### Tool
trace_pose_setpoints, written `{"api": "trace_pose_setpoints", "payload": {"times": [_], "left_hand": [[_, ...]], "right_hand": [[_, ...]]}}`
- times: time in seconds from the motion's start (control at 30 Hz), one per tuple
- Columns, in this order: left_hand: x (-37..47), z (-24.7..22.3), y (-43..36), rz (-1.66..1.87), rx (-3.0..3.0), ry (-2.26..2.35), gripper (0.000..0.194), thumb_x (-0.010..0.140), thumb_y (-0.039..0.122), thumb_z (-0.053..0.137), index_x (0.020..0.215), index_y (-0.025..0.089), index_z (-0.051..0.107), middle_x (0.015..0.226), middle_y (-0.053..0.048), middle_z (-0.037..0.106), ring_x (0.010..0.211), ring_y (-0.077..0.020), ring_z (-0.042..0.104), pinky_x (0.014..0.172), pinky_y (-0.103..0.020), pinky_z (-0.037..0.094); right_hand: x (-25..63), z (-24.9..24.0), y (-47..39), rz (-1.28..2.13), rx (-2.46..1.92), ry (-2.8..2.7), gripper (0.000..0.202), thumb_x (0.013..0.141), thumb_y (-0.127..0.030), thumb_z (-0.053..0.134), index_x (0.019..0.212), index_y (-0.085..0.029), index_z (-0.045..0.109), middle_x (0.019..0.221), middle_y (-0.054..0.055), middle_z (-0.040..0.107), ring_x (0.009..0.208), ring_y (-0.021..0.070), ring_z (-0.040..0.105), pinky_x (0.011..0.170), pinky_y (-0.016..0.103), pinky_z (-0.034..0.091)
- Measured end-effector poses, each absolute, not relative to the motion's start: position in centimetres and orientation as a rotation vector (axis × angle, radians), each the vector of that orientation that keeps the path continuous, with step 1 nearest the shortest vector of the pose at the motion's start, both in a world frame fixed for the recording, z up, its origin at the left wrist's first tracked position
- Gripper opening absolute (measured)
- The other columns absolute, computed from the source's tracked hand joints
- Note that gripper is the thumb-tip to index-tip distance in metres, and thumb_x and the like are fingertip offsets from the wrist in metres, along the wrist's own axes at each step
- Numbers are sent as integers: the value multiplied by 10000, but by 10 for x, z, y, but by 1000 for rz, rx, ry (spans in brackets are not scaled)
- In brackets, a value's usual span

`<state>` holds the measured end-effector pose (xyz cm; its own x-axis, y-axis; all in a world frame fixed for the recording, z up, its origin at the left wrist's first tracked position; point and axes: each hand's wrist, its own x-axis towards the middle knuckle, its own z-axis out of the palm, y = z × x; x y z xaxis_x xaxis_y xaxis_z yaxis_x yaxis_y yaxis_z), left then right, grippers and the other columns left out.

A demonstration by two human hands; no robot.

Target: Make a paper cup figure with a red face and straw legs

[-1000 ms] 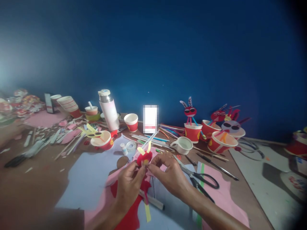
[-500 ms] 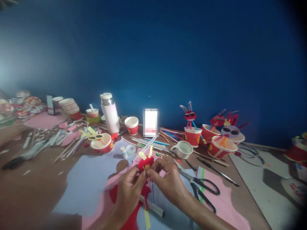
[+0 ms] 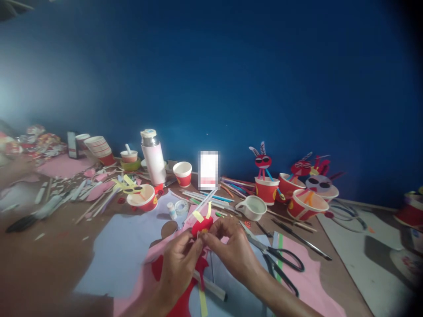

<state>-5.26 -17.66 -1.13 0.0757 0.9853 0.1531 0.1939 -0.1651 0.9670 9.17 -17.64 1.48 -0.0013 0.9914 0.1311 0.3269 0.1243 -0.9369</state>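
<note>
Between my fingertips is a red paper cutout (image 3: 200, 225) with two pale yellow paper strips (image 3: 198, 215) standing up from its top. My left hand (image 3: 178, 257) pinches its lower left edge, thumb and forefinger closed. From the other side my right hand (image 3: 233, 246) is closed at its lower right, thumb tip close to the left thumb. The fingers hide the cutout's lower part. Below my hands lie red paper pieces (image 3: 180, 304), a white pen (image 3: 213, 287) and a yellow strip (image 3: 203, 304). Black-handled scissors (image 3: 287, 260) rest right of my right hand.
Paper-cup figures (image 3: 267, 189) stand at the back right, near a white mug (image 3: 253, 208). Further left are a thermos (image 3: 154, 160), a red paper cup (image 3: 182, 175), a small glue bottle (image 3: 172, 211) and paper scraps. Someone's blurred hand (image 3: 13, 167) is at the far left.
The view has shifted slightly, so objects sit a little further right and lower. My hands keep their hold on the red cutout. The other person's hand at far left has moved.
</note>
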Motion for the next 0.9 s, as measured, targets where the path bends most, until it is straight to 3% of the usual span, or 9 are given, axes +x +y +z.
{"api": "trace_pose_setpoints", "payload": {"times": [0.27, 0.4, 0.6, 0.73, 0.9], "left_hand": [[-52, -11, -178, 1148, 1531, 1253, 261, 841, 340, 563, 639, 178, 527, 589, 28, 546, 542, -112, 491, 502, -188, 407], [-52, -13, -179, 1149, 1500, 1198, 234, 847, 331, 569, 671, 178, 552, 593, 32, 549, 551, -111, 502, 508, -187, 412], [-51, -11, -178, 1125, 1473, 1138, 257, 847, 337, 575, 660, 162, 553, 588, 34, 523, 526, -91, 462, 480, -177, 376], [-51, -11, -177, 1110, 1444, 1130, 291, 829, 350, 596, 627, 150, 534, 564, 47, 437, 507, -79, 380, 456, -182, 319], [-52, -19, -176, 1051, 1372, 1072, 272, 833, 375, 588, 695, 141, 569, 601, 25, 479, 530, -93, 418, 480, -205, 351]], "right_hand": [[90, 16, -176, 957, -1387, -1450, 184, 787, -260, 599, 645, -188, 506, 606, -17, 574, 592, 136, 547, 595, 253, 422], [92, 15, -176, 935, -1384, -1433, 109, 769, -223, 606, 789, -191, 503, 664, -22, 598, 629, 144, 570, 624, 265, 428], [94, 7, -174, 938, -1198, -1409, 425, 736, -150, 626, 1131, -185, 475, 1007, 43, 644, 945, 185, 594, 833, 316, 434], [93, 13, -174, 990, -1107, -1390, 421, 732, -83, 577, 1123, -204, 479, 976, 14, 642, 901, 159, 596, 801, 287, 453], [96, 22, -175, 1115, -1058, -1398, 353, 735, -56, 557, 1049, -207, 505, 886, -17, 648, 832, 140, 603, 759, 263, 470]]}}
